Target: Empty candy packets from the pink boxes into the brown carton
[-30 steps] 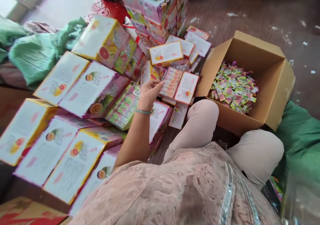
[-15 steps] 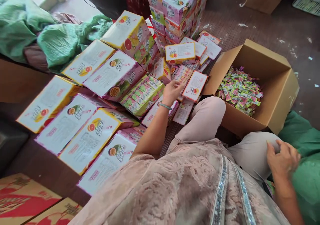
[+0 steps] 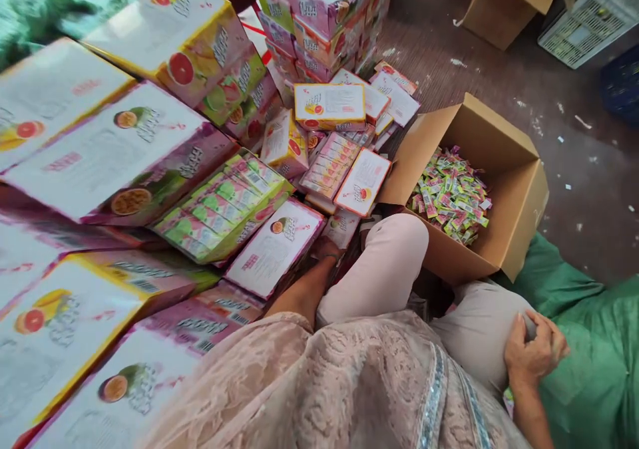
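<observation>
I sit on the floor among colourful fruit-print cartons. My left hand [image 3: 327,248] reaches down between a pink flat carton [image 3: 274,246] and my left knee [image 3: 394,256]; only the wrist shows and the fingers are hidden. My right hand [image 3: 536,346] rests on my right knee [image 3: 479,329], fingers loosely bent over it, holding nothing. An opened green carton [image 3: 224,206] full of sachets lies left of the pink one. A brown cardboard box [image 3: 499,130] with loose green and pink sachets [image 3: 449,196] stands just beyond my knees.
Large cartons [image 3: 124,149] are piled along the left. A tall stack [image 3: 319,10] stands at the back, with small flat cartons [image 3: 362,183] strewn before it. Green cloth [image 3: 589,356] lies at the right. Another cardboard box [image 3: 504,0] and a white crate [image 3: 584,16] stand far right.
My left hand has dropped from the small cartons down beside my left knee. My right hand came into view and settled on my right knee. The camera has shifted closer and leftward.
</observation>
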`<state>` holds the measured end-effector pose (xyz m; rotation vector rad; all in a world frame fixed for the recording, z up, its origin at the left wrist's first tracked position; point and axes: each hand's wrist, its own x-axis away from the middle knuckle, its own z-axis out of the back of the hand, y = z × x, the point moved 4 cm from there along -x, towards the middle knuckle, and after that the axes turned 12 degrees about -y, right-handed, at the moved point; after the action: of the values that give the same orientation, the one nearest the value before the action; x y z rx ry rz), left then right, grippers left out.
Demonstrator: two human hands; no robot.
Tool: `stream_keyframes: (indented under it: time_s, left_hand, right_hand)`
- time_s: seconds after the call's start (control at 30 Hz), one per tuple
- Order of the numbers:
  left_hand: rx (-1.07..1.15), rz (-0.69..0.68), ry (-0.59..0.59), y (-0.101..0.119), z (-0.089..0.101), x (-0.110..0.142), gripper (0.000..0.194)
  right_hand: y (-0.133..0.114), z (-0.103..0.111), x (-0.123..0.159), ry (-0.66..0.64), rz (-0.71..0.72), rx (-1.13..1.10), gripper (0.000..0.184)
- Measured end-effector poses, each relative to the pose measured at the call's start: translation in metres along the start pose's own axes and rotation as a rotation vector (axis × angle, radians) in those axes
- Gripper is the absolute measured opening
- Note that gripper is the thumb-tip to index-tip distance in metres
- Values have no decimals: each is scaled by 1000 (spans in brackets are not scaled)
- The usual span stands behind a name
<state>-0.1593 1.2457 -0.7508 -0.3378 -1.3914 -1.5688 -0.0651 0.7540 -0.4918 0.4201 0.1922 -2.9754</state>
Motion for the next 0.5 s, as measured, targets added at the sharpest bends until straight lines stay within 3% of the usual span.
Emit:
stream_keyframes:
  time_s: [0.07,0.17,0.23,0.5]
  left_hand:
    - [55,-8,4,-5,-3,-9,71]
    - [32,-3,-42,-9,-7,-11,114]
    - [-8,7,-88,-11,-8,-6,133]
    - [16,39,-240,-14,-15,8,139]
  right_hand:
    - [1,2,-2,-14,11,31,28]
    - [2,3,-6,-21,41,80,25]
    - [2,3,-8,-16,58,107,24]
    - [-2,0,-11,-18,91,130,36]
